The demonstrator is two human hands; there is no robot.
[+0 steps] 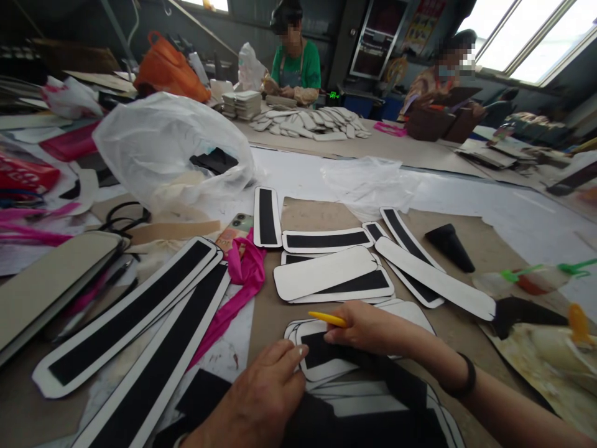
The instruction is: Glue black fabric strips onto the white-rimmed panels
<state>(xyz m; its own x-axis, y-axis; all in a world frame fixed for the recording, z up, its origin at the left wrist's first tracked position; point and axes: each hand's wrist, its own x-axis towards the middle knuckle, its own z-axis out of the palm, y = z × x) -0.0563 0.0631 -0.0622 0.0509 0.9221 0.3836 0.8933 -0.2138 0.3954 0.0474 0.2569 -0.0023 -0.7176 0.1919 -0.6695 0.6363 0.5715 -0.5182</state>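
Note:
My right hand (361, 326) is closed around a slim yellow pointed tool (329, 318), its tip aimed left, and its fingers touch a black strip. That strip lies on a rounded white panel (321, 372) at the top of a small stack. At the panel's left edge is my left hand (273, 386), fingers curled and pressed together on the border; its thumb is hidden. Loose black material (312, 410) lies below and between my hands. Just beyond them, a plain white panel (324, 272) rests across other black-striped panels.
Long black-striped panels (125, 311) lie at left beside a pink cloth strip (245, 267) and a phone (240, 221). A clear plastic bag (163, 143) stands behind. At right are a black cone-shaped piece (450, 246) and a glue-stained container (555, 354). Two people work across the table.

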